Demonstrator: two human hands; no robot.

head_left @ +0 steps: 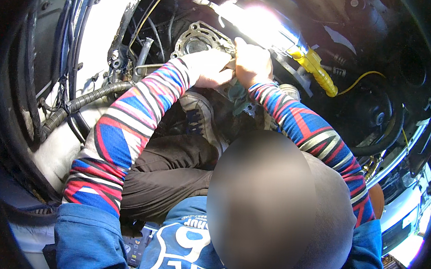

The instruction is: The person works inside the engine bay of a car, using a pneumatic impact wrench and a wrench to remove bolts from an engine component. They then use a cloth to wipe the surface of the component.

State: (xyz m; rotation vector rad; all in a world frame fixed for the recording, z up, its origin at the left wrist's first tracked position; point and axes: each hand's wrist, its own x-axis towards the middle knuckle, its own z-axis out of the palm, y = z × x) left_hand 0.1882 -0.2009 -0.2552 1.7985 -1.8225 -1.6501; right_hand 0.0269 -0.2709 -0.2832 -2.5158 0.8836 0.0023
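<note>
Left to right: along the left edge of the engine bay (106,26) we've got dark cables (75,29) running down the side, then a grey corrugated hose (85,100) slanting up toward the middle, out of our hands' way. Metal housing (183,42) sits near the far edge, round bore showing, so its bolt-hole flange is within our reach. A sneaker (204,117) is planted just on the near side of it, probably because there's little room to brace elsewhere. Our left hand (211,68) lies over the housing's near right edge, fingers curled and bunched, likely to steady there. Our right hand (253,63) is curled just beside it, thumb side up, the two nearly meeting. Can't tell what either pinches; the fingertips are hidden. Lit work lamp (260,22) lies slanted past the right hand, presumably so light falls on the housing; its yellow handle (321,74) points toward the bay's right side, which keeps the grip and yellow cord (364,80) clear of our fingers.
</note>
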